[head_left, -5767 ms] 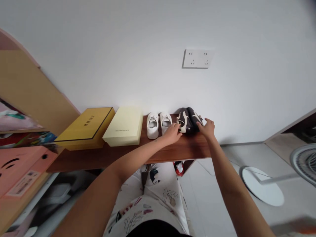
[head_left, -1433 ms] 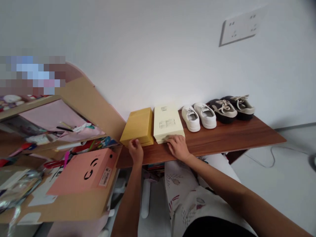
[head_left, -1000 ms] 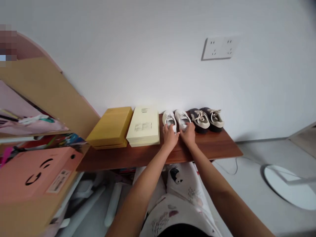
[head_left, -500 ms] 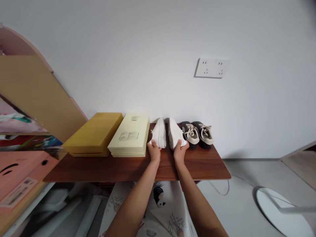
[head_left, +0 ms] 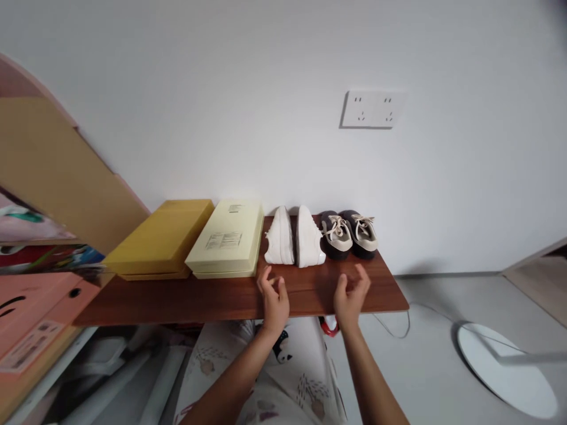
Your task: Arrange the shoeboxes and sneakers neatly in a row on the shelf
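Note:
Two white sneakers lie on their sides on the brown wooden board, soles facing each other: a left one (head_left: pixel 279 239) and a right one (head_left: pixel 309 241). My left hand (head_left: pixel 274 298) hovers in front of the left sneaker, fingers apart and holding nothing. Over the board's front part, my right hand (head_left: pixel 351 293) is also open, with thumb and fingers spread. It is nearest the pair of dark sneakers with cream laces, a left one (head_left: pixel 336 236) and a right one (head_left: pixel 361 235), which stand upright beside the white pair. Neither hand touches a shoe.
A pale yellow shoebox (head_left: pixel 228 239) and a mustard box (head_left: pixel 162 239) stand left on the wooden board (head_left: pixel 177 301). A pink box (head_left: pixel 39 319) is at far left. The wall carries a socket plate (head_left: pixel 374 110). A round white base (head_left: pixel 505 369) rests on the floor at right.
Both hands have let go of the white sneakers and drawn back toward me, spreading apart. The white sneakers now lie on their sides, closer together. The view has shifted slightly.

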### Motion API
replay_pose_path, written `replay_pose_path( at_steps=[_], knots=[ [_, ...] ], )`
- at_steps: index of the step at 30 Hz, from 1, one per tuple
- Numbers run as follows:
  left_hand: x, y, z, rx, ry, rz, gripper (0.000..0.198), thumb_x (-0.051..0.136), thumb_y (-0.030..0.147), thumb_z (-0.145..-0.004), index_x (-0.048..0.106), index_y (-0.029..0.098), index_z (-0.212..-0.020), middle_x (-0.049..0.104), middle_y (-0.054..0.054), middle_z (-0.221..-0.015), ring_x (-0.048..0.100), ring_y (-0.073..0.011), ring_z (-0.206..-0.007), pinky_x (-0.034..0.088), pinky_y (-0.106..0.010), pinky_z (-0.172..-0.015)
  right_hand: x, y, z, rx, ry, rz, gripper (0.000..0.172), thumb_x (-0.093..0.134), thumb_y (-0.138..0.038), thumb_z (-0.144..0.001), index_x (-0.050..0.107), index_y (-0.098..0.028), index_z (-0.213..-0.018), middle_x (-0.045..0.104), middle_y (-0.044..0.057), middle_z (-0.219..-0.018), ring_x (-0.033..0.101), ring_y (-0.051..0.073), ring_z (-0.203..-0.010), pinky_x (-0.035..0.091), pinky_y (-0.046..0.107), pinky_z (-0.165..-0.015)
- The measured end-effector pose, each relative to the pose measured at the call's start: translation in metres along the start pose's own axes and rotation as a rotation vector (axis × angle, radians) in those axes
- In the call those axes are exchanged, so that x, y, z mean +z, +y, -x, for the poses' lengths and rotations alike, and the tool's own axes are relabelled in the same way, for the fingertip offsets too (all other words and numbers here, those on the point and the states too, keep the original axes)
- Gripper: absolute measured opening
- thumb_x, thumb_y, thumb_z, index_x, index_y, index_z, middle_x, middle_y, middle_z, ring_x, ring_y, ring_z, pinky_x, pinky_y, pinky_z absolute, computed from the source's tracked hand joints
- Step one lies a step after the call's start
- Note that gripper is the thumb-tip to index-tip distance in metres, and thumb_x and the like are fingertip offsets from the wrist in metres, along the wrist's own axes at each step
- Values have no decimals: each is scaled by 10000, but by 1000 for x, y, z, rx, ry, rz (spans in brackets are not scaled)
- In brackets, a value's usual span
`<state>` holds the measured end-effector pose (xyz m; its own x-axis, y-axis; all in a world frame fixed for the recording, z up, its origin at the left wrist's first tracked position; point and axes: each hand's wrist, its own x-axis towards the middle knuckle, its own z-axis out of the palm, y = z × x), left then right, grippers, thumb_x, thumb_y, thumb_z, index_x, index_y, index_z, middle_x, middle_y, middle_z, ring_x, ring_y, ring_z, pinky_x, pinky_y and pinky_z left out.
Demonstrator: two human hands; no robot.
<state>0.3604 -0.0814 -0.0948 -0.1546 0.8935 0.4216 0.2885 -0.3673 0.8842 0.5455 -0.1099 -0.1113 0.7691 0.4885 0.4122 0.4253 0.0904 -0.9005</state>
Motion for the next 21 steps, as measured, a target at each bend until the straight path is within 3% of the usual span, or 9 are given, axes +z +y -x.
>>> replay_pose_path(
  at_steps=[3, 5, 8, 11, 14, 17, 21],
  knots=[
    [26, 25, 8, 163, -186, -11, 396, 484, 251, -953, 445, 217, -1345, 451, -172, -1365, 619, -207, -1082, 540, -386, -921, -24, 13, -60, -175, 202, 247, 591, 506, -498, -874, 474, -139, -1342, 447, 230, -1381, 383, 353, -1359, 329, 578, -1097],
    [62, 48, 3, 266, -396, -23, 372, 481, 225, -950, 466, 231, -1322, 449, -157, -1390, 613, -205, -1114, 541, -370, -930, -26, 19, -101, -210, 133, 334, 640, 551, -546, -837, 490, -120, -1311, 405, 257, -1418, 323, 385, -1394, 306, 601, -1093],
    [126, 83, -22, 340, -629, -200, 479, 527, 195, -923, 403, 220, -1385, 416, -161, -1461, 540, -248, -1266, 519, -387, -981, -17, 26, -136, -151, -19, 297, 666, 608, -598, -774, 518, -125, -1234, 511, 239, -1312, 462, 362, -1278, 383, 540, -1043],
    [172, 105, -53, 214, -789, -537, 459, 599, 234, -901, 461, 134, -1327, 523, -221, -1353, 590, -311, -1205, 526, -425, -941, -11, 32, -142, -38, 0, 224, 616, 647, -629, -718, 532, -169, -1112, 610, 166, -1160, 571, 309, -1110, 423, 475, -1007],
    [185, 105, -73, 63, -730, -545, 264, 588, 261, -913, 573, 114, -1132, 636, -224, -1160, 650, -323, -1104, 516, -427, -932, -13, 40, -139, 128, 147, 83, 555, 570, -651, -780, 492, -193, -1084, 617, 139, -1149, 593, 257, -1025, 454, 417, -957],
    [184, 88, -72, -169, -528, -127, 248, 492, 343, -969, 548, 142, -1101, 675, -161, -1005, 722, -254, -888, 561, -359, -814, -15, 47, -140, 261, 194, -40, 537, 442, -669, -859, 464, -181, -1081, 617, 117, -1066, 583, 218, -940, 481, 371, -891],
    [188, 69, -59, -545, -438, 385, 293, 367, 399, -1010, 453, 162, -1159, 637, -89, -956, 696, -144, -616, 570, -268, -612, -11, 51, -145, 312, 107, -75, 593, 391, -687, -879, 446, -161, -1149, 606, 96, -1035, 582, 212, -940, 488, 360, -874]
  ],
)
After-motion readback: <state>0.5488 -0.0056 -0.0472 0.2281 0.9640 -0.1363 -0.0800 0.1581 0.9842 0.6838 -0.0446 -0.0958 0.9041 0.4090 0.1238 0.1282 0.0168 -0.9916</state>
